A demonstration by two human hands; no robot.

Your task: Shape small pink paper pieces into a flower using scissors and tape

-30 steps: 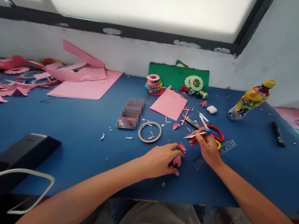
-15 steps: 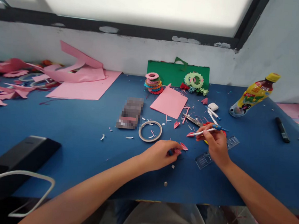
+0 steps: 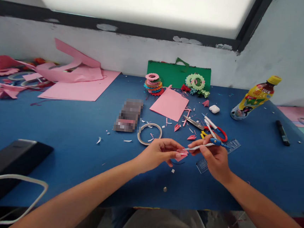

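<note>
My left hand (image 3: 157,153) pinches a small folded pink paper piece (image 3: 180,154) just above the blue table (image 3: 60,127). My right hand (image 3: 213,155) grips a thin white pen with a blue cap (image 3: 205,144); its tip meets the pink piece. A clear ruler (image 3: 217,156) lies under my right hand. Scissors with red and yellow handles (image 3: 210,130) lie just beyond it. A roll of tape (image 3: 149,133) sits left of my hands.
A pink sheet (image 3: 169,104), a stack of paper rings (image 3: 152,84), a green card (image 3: 179,75), a white earbud case (image 3: 214,109), a bottle (image 3: 254,98) and a black marker (image 3: 282,133) lie behind. Pink offcuts (image 3: 70,75) fill the left. A black box (image 3: 7,158) sits near left.
My left hand lifted the pink piece off the table. My right hand brought the pen back toward it, so both hands now meet at the piece.
</note>
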